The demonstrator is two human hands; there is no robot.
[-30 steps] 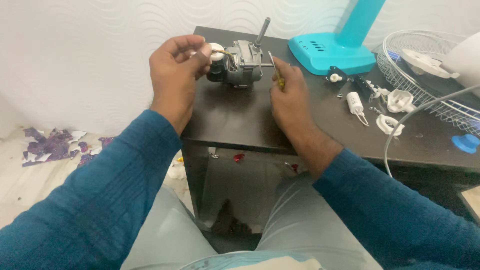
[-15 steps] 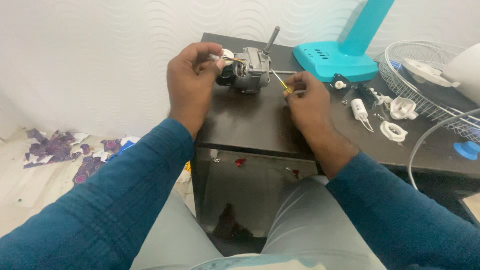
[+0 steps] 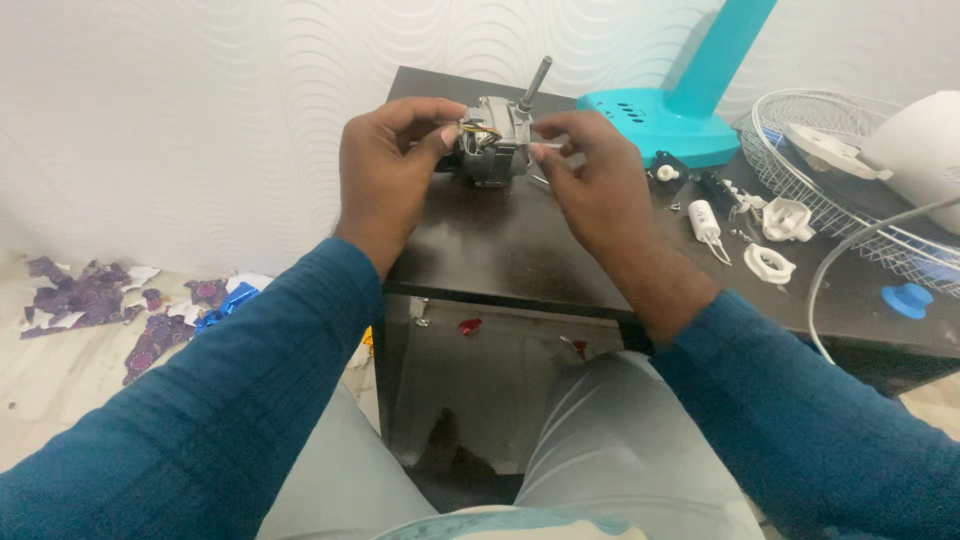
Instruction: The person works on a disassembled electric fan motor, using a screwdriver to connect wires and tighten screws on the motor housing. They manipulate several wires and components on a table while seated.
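A small grey fan motor with a metal shaft pointing up and coloured wires at its left end is held just above the dark table. My left hand grips the motor's left end, thumb and fingers wrapped around it. My right hand is at the motor's right side, fingertips pinched on a thin metal screw or pin that sticks out of the housing. Both forearms wear teal sleeves.
A turquoise fan base and pole stands behind the motor. To the right lie a wire fan guard, small white plastic parts, a blue knob and a grey cable. Torn purple and blue scraps litter the floor at left.
My right hand has risen from the table beside the motor to its right side and now pinches the thin metal piece. The yellow-handled tool it held is no longer seen.
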